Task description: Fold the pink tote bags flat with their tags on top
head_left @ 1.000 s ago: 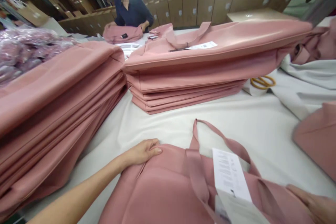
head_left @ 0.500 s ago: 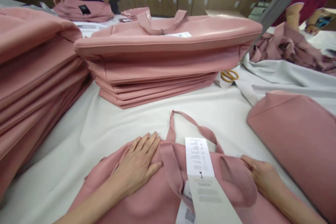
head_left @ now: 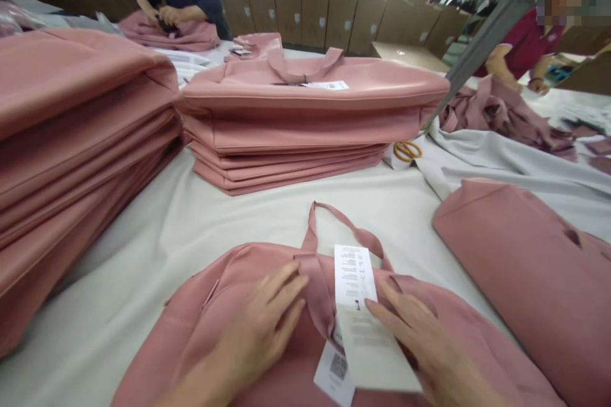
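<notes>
A pink bag (head_left: 200, 337) lies in front of me, its strap handle (head_left: 317, 296) looping up near the top edge. White paper tags (head_left: 356, 280) hang at its middle, the lower one with a square code. My left hand (head_left: 258, 324) is over the bag, left of the handle, fingers apart and near the strap, slightly blurred. My right hand (head_left: 420, 337) is at the tags' right side, with fingers spread and a fingertip at the tag's edge. Neither hand grips anything that I can see.
Stacked pink bags stand at the left (head_left: 81, 114) and ahead (head_left: 305, 121). Another pink bag (head_left: 529, 261) lies at the right. Yellow-handled scissors (head_left: 407, 151) rest beside a slanting grey pole (head_left: 482, 38). Two people work behind, before a row of cardboard boxes (head_left: 312, 16).
My right hand has moved left from the bag's right side to the tags. My left hand has shifted closer to the strap. The view has tilted up a little.
</notes>
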Available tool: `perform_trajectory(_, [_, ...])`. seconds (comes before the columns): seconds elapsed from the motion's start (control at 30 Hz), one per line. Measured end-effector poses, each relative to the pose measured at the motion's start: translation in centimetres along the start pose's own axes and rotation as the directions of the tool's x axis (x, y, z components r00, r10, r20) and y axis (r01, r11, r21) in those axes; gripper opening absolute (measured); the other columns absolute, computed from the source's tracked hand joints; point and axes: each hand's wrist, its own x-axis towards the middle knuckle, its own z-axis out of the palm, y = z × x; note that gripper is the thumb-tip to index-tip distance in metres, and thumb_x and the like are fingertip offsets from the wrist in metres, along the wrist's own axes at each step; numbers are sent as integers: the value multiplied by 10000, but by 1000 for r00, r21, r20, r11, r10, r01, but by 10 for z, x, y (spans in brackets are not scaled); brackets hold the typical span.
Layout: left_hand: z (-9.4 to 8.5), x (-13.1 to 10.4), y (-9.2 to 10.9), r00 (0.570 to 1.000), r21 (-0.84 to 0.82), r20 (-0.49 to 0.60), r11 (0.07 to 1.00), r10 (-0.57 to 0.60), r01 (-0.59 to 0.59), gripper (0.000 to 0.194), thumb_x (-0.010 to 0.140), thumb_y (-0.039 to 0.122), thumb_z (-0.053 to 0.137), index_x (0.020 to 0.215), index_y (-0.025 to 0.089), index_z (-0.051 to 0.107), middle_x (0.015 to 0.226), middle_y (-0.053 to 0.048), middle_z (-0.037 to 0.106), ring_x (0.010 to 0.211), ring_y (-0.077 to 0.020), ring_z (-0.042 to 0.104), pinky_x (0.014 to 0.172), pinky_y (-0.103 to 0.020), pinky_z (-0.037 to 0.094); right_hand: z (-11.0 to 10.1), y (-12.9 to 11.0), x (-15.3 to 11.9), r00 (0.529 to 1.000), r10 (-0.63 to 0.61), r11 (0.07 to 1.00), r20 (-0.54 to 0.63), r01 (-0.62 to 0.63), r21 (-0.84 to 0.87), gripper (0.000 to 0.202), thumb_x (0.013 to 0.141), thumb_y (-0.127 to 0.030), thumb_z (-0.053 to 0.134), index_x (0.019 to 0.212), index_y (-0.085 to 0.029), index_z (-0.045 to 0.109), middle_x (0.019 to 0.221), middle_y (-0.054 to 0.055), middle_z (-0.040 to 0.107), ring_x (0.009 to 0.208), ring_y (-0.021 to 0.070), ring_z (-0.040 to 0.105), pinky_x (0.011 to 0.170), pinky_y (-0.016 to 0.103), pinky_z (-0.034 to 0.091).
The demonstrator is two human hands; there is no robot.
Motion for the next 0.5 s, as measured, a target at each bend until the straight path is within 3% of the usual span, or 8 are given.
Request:
perform_trajectory(0.07, [5, -12, 17, 989, -258, 19, 955, -146, 146, 291, 939, 329, 432, 1143, 238, 619, 1178, -71, 662, 1083, -209, 619, 936, -335, 525, 9, -5, 7, 998, 44, 998, 37, -46, 40, 308, 815, -544, 512, 902, -319, 703, 859, 19, 700, 853, 262, 664, 697, 378, 563])
perform_trajectory(0.1, [7, -17, 23, 969, -386, 71, 890, -235, 244, 277, 933, 360, 453, 1101, 231, 632, 1106, -68, 689, 1006, -201, 650, 882, -311, 550, 11, -7, 10, 997, 66, 997, 44, -68, 47, 307, 855, -519, 480, 851, -305, 700, 787, 22, 694, 775, 247, 666, 635, 355, 556])
perform_trajectory(0.17, [13, -23, 29, 904, -624, 230, 658, -361, 421, 286, 903, 418, 515, 1063, 218, 639, 1051, -66, 704, 958, -206, 662, 873, -317, 554, 11, -9, 16, 991, 118, 991, 65, -122, 59, 377, 916, -486, 413, 741, -278, 674, 657, 17, 667, 612, 217, 641, 519, 319, 523])
perform_trajectory(0.2, [16, -25, 29, 875, -703, 307, 531, -374, 473, 305, 886, 440, 541, 1065, 214, 639, 1067, -71, 700, 978, -216, 656, 900, -337, 542, 10, -11, 18, 985, 153, 984, 80, -159, 80, 419, 929, -490, 393, 683, -270, 651, 602, 11, 647, 550, 209, 621, 479, 311, 505])
perform_trajectory(0.27, [22, -28, 29, 852, -769, 399, 382, -339, 512, 353, 864, 467, 574, 1103, 214, 626, 1114, -81, 685, 1023, -229, 640, 941, -361, 516, 7, -16, 19, 968, 219, 959, 124, -237, 157, 457, 931, -520, 385, 635, -266, 625, 569, 5, 633, 543, 216, 625, 473, 308, 507])
perform_trajectory(0.4, [35, -31, 31, 857, -799, 446, 318, -257, 511, 472, 828, 511, 617, 1193, 217, 567, 1071, -93, 680, 1001, -230, 642, 924, -360, 516, 7, -25, 9, 954, 237, 892, 184, -289, 348, 391, 894, -568, 443, 771, -293, 693, 740, 18, 696, 763, 268, 677, 635, 344, 572])
perform_trajectory(0.5, [36, -31, 33, 897, -778, 395, 448, -199, 441, 457, 869, 556, 521, 1184, 229, 577, 994, -82, 687, 921, -219, 656, 836, -335, 545, 11, -30, -7, 931, 312, 836, 188, -364, 412, 440, 886, -599, 438, 750, -282, 713, 765, 45, 709, 787, 288, 674, 664, 382, 577])
